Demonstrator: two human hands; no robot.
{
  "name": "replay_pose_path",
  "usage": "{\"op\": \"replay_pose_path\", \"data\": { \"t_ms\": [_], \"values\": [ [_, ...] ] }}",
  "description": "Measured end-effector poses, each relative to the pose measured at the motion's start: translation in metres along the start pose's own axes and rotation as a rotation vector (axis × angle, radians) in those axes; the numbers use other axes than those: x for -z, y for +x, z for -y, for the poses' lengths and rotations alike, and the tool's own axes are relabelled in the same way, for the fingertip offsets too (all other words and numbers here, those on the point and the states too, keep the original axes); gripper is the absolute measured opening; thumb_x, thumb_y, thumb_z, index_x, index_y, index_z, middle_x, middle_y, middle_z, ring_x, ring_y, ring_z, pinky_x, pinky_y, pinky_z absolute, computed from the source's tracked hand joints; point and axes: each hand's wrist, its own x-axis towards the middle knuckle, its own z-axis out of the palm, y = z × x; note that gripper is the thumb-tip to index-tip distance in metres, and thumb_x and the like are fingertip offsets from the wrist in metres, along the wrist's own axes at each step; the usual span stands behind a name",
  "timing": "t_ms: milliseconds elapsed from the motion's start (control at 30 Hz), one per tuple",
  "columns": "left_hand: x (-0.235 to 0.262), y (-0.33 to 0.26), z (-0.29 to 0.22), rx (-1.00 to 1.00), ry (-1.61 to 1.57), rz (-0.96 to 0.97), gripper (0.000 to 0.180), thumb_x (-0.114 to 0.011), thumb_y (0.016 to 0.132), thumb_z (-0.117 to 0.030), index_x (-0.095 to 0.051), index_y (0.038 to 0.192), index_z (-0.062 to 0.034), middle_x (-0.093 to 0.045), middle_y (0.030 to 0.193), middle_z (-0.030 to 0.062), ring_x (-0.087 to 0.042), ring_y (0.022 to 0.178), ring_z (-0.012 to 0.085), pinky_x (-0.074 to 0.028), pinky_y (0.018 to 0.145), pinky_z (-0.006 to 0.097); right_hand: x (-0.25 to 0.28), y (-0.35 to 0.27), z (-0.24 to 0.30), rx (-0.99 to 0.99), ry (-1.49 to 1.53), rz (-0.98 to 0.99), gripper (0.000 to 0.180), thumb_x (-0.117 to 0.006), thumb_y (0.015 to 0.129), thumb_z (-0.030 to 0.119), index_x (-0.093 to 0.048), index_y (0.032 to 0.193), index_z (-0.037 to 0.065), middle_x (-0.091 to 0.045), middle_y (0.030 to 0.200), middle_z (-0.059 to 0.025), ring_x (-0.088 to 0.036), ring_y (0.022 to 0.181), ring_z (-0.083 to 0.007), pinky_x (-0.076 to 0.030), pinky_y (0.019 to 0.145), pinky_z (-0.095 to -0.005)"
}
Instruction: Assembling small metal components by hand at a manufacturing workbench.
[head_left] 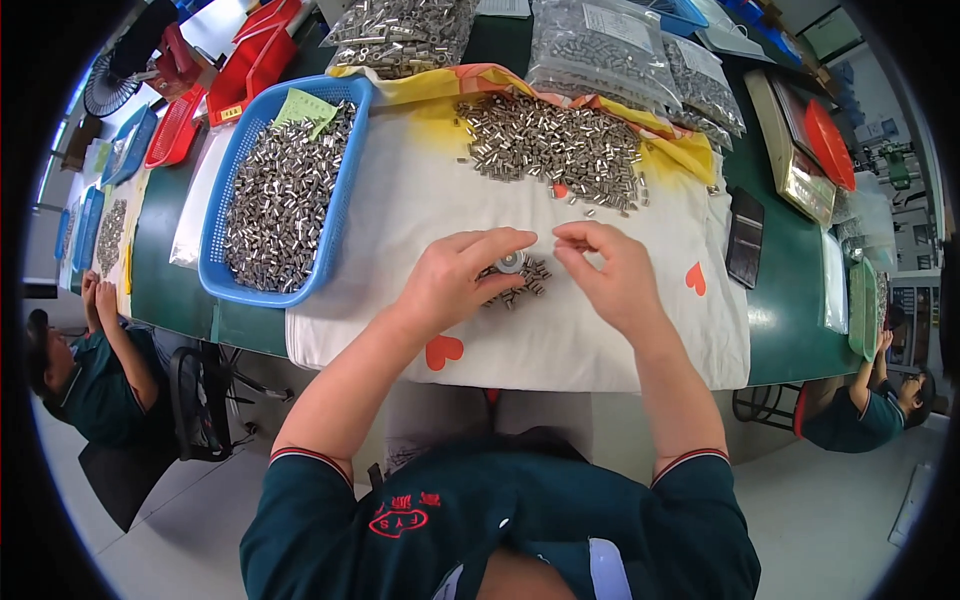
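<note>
Fingers of the left hand [452,282] are curling loosely over a small heap of short silvery metal sleeves [522,279] and a round silver disc [510,262], near the front edge of the white cloth [420,200] covering the green desk [790,290]. The right hand [610,272] is hovering just beside them, its thumb and forefinger pressing together; whether they are pinching a sleeve cannot be told. A blue plastic basket [340,215] of sleeves is sitting toward the desk's left edge.

The room was bright and evenly lit from overhead, so the white cloth [560,340] showed almost no shadow beyond a soft one under the hands. Glare sat on the green table [790,300] at the right and sparkled off the heaped metal sleeves [550,145]. The fisheye bent straight edges hard toward a black rim, where detail went soft.
</note>
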Motion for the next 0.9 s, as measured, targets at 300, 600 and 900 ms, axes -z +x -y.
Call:
{"op": "replay_pose_path", "data": {
  "t_ms": [300,600,900],
  "values": [
    [-0.003,0.016,-0.013,-0.107,0.029,-0.094,0.045,-0.071,0.059,-0.005,-0.058,0.102,-0.0093,-0.062,0.093,0.0083,-0.06,0.076,0.0229,-0.049,0.066,0.03,-0.038,-0.002,-0.008,-0.401,1.115,0.053,0.012,-0.057,0.081,0.005,-0.054,0.092,0.003,-0.058,0.084,-0.0028,-0.055,0.075,-0.0084,-0.044,0.066,-0.0199],
    [0.011,0.031,0.005,0.249,-0.264,0.23,0.042,-0.075,0.061,-0.012,-0.061,0.1,-0.0039,-0.064,0.092,0.0076,-0.061,0.077,0.0158,-0.047,0.072,0.026,-0.034,-0.004,-0.02,-0.437,1.204,0.057,0.009,-0.056,0.082,0.008,-0.053,0.09,0.005,-0.058,0.086,-0.0042,-0.055,0.076,-0.0123,-0.045,0.071,-0.0252],
    [0.004,0.04,0.039,0.329,-0.25,0.374,0.038,-0.07,0.068,-0.016,-0.059,0.101,-0.0028,-0.062,0.079,0.0103,-0.057,0.068,0.0164,-0.046,0.066,0.027,-0.005,0.021,-0.067,0.236,-0.604,-0.221,0.015,-0.055,0.07,0.002,-0.062,0.083,0.005,-0.057,0.084,-0.0074,-0.052,0.082,-0.0252,-0.043,0.073,-0.0337]
  ]
}}
